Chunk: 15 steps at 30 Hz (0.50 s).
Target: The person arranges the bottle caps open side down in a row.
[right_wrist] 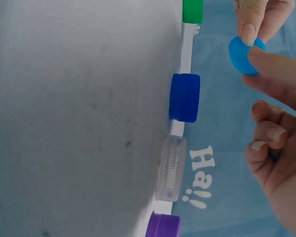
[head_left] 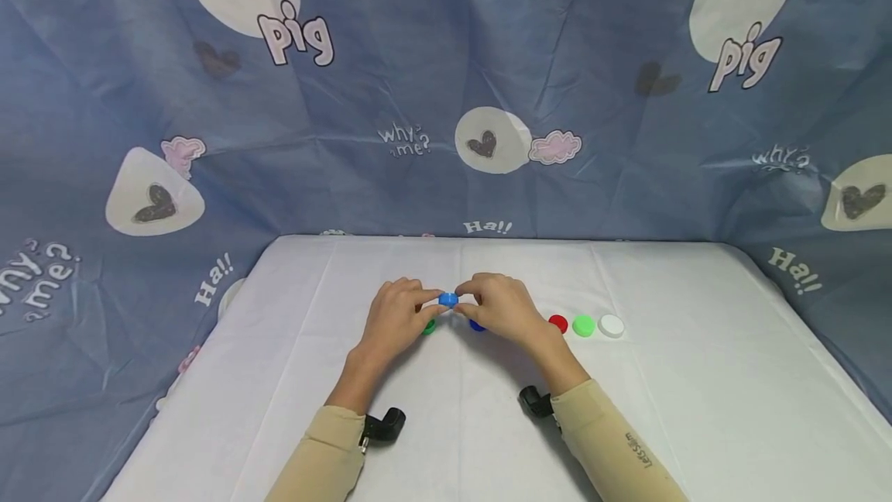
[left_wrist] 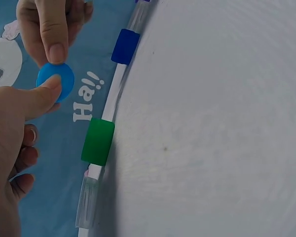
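A light blue bottle cap is held up between both hands over the white table. My left hand pinches its left side between thumb and finger. From the right, my right hand pinches the opposite edge of it. Both wrist views show the cap's round flat face, with a thumb of each hand on it. Below the left hand lies a green cap. A dark blue cap sits partly hidden below the right hand.
Right of the right hand, a red cap, a light green cap and a white cap lie in a row. Wrist views add clear ridged caps and a purple cap. A blue printed cloth hangs behind the table.
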{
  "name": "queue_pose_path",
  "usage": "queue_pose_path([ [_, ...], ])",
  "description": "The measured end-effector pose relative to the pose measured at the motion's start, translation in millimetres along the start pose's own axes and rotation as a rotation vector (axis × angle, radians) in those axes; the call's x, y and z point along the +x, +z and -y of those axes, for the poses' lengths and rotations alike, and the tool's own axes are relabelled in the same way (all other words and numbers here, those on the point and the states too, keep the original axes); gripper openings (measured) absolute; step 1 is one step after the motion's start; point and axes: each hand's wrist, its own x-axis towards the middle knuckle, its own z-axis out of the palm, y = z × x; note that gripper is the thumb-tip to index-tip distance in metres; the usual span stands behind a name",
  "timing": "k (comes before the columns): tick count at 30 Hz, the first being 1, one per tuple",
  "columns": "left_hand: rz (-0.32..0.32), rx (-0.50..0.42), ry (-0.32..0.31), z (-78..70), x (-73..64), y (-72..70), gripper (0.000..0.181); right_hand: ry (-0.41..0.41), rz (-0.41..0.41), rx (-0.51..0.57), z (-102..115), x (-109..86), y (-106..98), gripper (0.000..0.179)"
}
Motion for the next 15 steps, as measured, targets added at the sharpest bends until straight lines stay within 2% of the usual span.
queue_pose_path([
  [10, 0.016, 0.032, -0.003, -2.6, -1.6, -0.2, 0.03, -0.029, -0.002, -0.036, 2.2, -0.4, -0.5, 0.017],
  [15, 0.017, 0.051, 0.026, -3.6, -0.4, -0.3, 0.031, 0.013, 0.022, 0.052, 2.2, -1.2, -2.6, 0.017],
])
